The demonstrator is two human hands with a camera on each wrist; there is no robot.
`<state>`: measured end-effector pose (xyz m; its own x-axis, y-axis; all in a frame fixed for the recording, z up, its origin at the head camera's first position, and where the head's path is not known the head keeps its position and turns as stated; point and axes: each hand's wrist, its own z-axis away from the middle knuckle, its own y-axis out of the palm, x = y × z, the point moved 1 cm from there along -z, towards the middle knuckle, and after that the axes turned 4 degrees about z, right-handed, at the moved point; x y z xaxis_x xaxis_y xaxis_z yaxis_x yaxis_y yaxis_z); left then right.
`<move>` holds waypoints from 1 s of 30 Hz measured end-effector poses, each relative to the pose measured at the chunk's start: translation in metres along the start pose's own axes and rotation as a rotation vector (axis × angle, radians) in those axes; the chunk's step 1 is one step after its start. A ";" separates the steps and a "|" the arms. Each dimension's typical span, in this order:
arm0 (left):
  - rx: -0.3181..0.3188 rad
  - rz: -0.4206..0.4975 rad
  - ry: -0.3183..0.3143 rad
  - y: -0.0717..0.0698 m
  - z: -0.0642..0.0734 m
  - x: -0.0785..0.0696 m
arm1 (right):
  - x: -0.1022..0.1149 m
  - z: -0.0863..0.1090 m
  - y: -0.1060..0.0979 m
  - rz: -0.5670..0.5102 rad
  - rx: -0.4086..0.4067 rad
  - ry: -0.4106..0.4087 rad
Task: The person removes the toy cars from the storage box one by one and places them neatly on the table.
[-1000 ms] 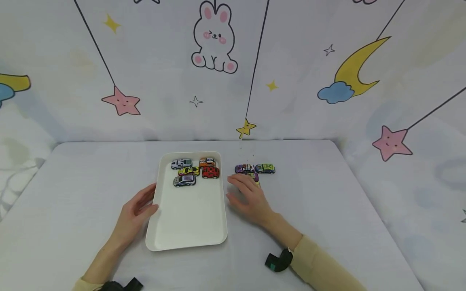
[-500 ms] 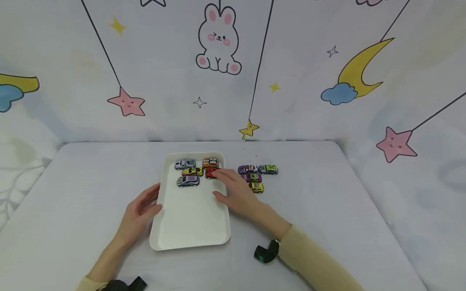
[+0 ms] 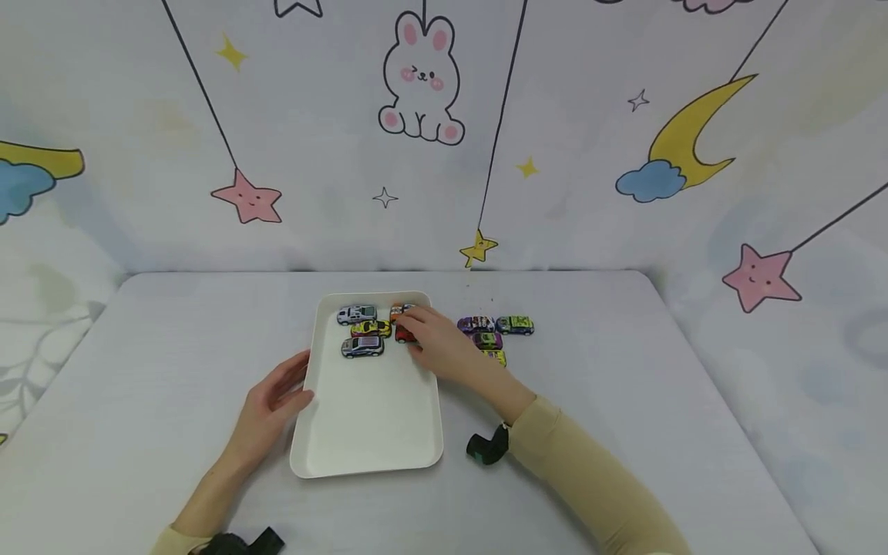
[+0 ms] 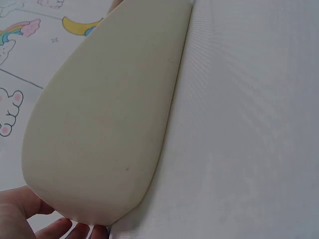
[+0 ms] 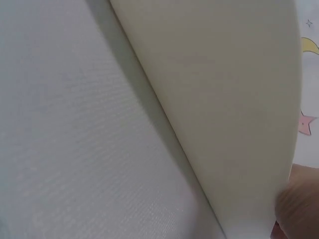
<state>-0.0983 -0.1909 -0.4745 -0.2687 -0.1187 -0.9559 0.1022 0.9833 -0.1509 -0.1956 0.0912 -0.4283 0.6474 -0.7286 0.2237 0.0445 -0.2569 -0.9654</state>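
In the head view, a white tray (image 3: 368,424) lies on the table with several toy cars in its far part. My left hand (image 3: 267,405) holds its left wall, thumb at the rim and fingers along the outside. My right hand (image 3: 447,347) reaches over the right rim and pinches a red toy car (image 3: 405,335), which the fingers partly cover. Just behind it is an orange toy car (image 3: 398,311), also half hidden. A yellow toy car (image 3: 371,328), a silver one (image 3: 357,314) and a dark blue striped one (image 3: 363,347) sit to their left.
Right of the tray stand a purple-and-white car (image 3: 475,324), a green one (image 3: 516,324), a purple one (image 3: 487,341) and a yellow one (image 3: 495,357) partly behind the right hand. A patterned cloth backdrop (image 3: 319,154) rises behind the table. The tray's outer wall (image 4: 109,109) fills much of the left wrist view.
My right hand has moved left from beside the loose cars, over the tray's right rim and onto the red car. The left hand stays at the tray; the head view has shifted slightly.
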 end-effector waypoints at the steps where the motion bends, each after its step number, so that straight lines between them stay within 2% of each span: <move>1: 0.001 0.003 0.002 0.000 0.000 0.000 | 0.000 0.000 0.000 -0.004 0.006 0.004; 17: 0.004 -0.009 0.005 0.003 0.001 -0.002 | 0.002 0.006 0.005 -0.068 -0.049 -0.017; 25: -0.007 -0.012 0.009 0.001 0.002 -0.004 | 0.006 0.006 0.005 -0.038 -0.025 0.023; 30: 0.000 -0.019 -0.003 0.001 0.001 -0.001 | 0.008 0.007 0.004 -0.007 -0.050 0.054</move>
<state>-0.0970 -0.1898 -0.4734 -0.2673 -0.1375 -0.9537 0.0970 0.9809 -0.1687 -0.1853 0.0890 -0.4310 0.6048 -0.7599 0.2383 0.0095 -0.2923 -0.9563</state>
